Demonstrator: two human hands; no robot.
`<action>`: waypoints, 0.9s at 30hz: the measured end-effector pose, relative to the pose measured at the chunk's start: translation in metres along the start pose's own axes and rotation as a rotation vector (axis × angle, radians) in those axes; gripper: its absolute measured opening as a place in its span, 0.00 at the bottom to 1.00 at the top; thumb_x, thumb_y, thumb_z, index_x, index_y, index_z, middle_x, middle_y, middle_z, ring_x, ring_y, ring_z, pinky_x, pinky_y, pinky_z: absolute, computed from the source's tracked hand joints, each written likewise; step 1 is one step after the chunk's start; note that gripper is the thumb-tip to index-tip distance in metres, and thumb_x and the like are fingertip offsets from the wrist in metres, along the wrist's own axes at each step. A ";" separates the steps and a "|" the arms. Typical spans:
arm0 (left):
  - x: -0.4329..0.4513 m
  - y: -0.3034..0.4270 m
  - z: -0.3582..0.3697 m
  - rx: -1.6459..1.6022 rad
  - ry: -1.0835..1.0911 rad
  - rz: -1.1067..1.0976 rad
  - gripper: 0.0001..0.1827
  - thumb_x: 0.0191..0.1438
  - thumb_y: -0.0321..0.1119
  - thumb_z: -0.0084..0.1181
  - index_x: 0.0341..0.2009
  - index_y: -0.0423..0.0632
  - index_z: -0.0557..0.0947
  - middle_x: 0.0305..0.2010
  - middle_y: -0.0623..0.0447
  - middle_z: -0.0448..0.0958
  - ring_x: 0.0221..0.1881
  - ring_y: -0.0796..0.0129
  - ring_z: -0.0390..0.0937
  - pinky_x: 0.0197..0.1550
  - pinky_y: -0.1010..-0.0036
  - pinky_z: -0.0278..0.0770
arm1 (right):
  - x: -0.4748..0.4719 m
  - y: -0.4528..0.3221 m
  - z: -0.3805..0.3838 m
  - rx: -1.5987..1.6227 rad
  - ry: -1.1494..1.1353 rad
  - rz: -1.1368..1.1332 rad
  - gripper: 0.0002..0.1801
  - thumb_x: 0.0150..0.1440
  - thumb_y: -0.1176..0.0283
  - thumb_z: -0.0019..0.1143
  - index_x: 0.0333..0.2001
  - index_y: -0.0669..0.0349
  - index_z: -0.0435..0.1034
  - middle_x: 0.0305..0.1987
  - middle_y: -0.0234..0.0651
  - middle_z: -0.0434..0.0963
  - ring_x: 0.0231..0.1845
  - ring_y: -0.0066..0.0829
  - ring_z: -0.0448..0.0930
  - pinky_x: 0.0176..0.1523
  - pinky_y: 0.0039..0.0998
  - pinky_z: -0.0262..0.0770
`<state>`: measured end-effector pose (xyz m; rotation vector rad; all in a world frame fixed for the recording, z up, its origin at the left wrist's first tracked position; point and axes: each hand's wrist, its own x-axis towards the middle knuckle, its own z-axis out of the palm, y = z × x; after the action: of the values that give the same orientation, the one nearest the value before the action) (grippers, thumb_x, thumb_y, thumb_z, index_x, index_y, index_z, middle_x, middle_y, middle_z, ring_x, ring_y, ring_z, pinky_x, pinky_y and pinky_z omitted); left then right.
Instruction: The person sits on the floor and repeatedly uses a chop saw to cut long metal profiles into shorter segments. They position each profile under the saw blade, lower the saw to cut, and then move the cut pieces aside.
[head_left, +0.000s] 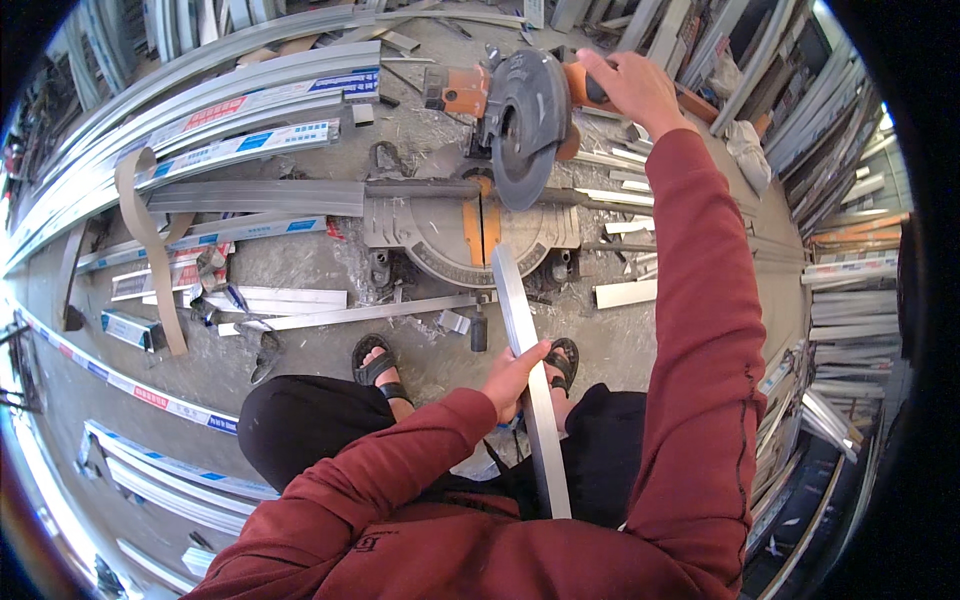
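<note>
My left hand (516, 380) grips a long silver metal profile (529, 330), probably aluminium. Its far end reaches the front of the miter saw's round base (435, 232); its near end comes back to my body. Up at the saw, my right hand (637, 90) is wrapped around the orange and black handle (589, 84). The saw head with its dark blade guard (529, 97) is raised, and the blade (517, 176) hangs above the base, apart from the profile. An orange insert (474, 232) with a dark slot crosses the base.
Long wrapped metal profiles (247, 105) are stacked at the left. A flat grey bar (262, 198) extends left from the saw. Offcuts (626, 294) lie right of the base. A thin strip (360, 309) and a black cylindrical part (478, 330) lie before my sandalled feet.
</note>
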<state>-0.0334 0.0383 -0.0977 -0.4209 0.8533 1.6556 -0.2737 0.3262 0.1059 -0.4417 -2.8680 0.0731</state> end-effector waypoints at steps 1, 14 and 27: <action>-0.001 -0.002 0.001 0.002 0.000 0.000 0.20 0.62 0.49 0.63 0.39 0.49 0.71 0.27 0.52 0.76 0.26 0.65 0.77 0.30 0.67 0.78 | -0.006 0.006 0.001 0.011 -0.068 0.009 0.47 0.60 0.30 0.43 0.30 0.71 0.79 0.26 0.50 0.80 0.34 0.51 0.82 0.43 0.45 0.74; -0.012 0.005 0.001 0.009 -0.031 -0.035 0.21 0.62 0.48 0.64 0.44 0.50 0.68 0.29 0.53 0.74 0.28 0.64 0.76 0.33 0.63 0.80 | -0.065 -0.006 -0.003 -0.057 -0.177 0.042 0.50 0.60 0.26 0.36 0.28 0.69 0.80 0.28 0.52 0.81 0.33 0.51 0.83 0.41 0.47 0.76; -0.015 0.009 0.008 0.006 -0.041 -0.013 0.23 0.60 0.47 0.65 0.46 0.51 0.67 0.32 0.54 0.72 0.31 0.64 0.76 0.35 0.63 0.81 | -0.079 -0.009 -0.001 -0.068 -0.172 0.081 0.50 0.59 0.25 0.36 0.29 0.67 0.82 0.30 0.51 0.83 0.36 0.51 0.84 0.44 0.48 0.79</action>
<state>-0.0362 0.0329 -0.0792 -0.3864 0.8236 1.6435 -0.2028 0.2939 0.0893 -0.5925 -3.0277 0.0288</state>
